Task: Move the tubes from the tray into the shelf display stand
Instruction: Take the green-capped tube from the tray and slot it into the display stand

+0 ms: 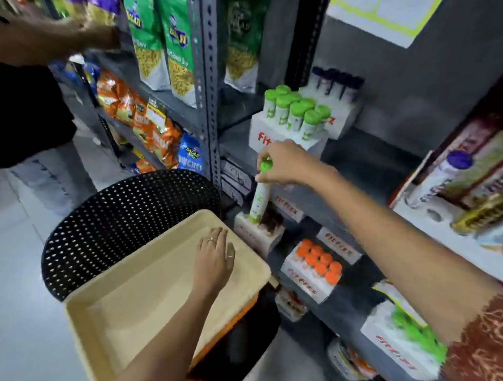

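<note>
Green-capped tube [260, 191], pinched at its cap by the right hand [287, 164], enters the white display stand [255, 234]; keep it upright, press straight down. Left hand [215, 257] lies flat, empty, on the beige tray [155, 296] beside the stand.

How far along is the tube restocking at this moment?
Nearly finished, it seems. Done: the beige tray shows no tubes, with the left hand resting flat on it. In hand: the right hand grips the green-capped tube by its cap, its base entering the white display stand. Left: seat and release it; the stand's other slots look dark, apparently unfilled.
</note>
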The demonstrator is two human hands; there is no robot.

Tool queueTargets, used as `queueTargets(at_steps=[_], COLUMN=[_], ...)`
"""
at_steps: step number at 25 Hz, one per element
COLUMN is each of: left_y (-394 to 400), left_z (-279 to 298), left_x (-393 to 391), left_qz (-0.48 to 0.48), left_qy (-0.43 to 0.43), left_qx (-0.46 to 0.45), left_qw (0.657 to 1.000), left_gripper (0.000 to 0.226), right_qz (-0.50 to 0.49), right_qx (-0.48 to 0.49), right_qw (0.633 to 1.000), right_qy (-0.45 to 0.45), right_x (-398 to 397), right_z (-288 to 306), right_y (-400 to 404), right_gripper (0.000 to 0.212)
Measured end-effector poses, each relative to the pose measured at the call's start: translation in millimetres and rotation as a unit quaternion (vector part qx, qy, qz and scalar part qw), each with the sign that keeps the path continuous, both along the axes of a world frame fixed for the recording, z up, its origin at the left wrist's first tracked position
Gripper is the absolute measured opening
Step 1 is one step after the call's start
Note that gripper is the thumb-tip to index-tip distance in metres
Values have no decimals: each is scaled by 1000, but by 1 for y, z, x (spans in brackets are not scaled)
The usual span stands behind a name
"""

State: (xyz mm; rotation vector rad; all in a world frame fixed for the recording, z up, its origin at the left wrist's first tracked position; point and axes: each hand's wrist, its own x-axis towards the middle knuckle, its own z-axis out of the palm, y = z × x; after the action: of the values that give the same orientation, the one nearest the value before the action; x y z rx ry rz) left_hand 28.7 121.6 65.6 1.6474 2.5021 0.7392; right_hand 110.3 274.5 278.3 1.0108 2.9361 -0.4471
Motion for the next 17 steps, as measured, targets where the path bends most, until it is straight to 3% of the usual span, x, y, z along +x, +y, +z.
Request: queueTargets(at_steps=[6, 11, 17], left_y=[81, 134, 161], left_z=[59, 83, 72], left_x=[67, 130, 178], left_qz=[-113, -182, -175], left_qy=[-1, 20, 41], left_qx=[63, 37, -39], left_qw=[992, 982, 983], left_gripper=[43, 49, 54], right_qz=[-79, -149, -220], right_qx=[35, 45, 32], right_qw=[996, 988, 974], right_qy=[-20, 2, 53], right_x=[104, 182, 236], right_z=[89, 123, 136], right_y=[28, 42, 50], right_gripper=[14, 5, 5])
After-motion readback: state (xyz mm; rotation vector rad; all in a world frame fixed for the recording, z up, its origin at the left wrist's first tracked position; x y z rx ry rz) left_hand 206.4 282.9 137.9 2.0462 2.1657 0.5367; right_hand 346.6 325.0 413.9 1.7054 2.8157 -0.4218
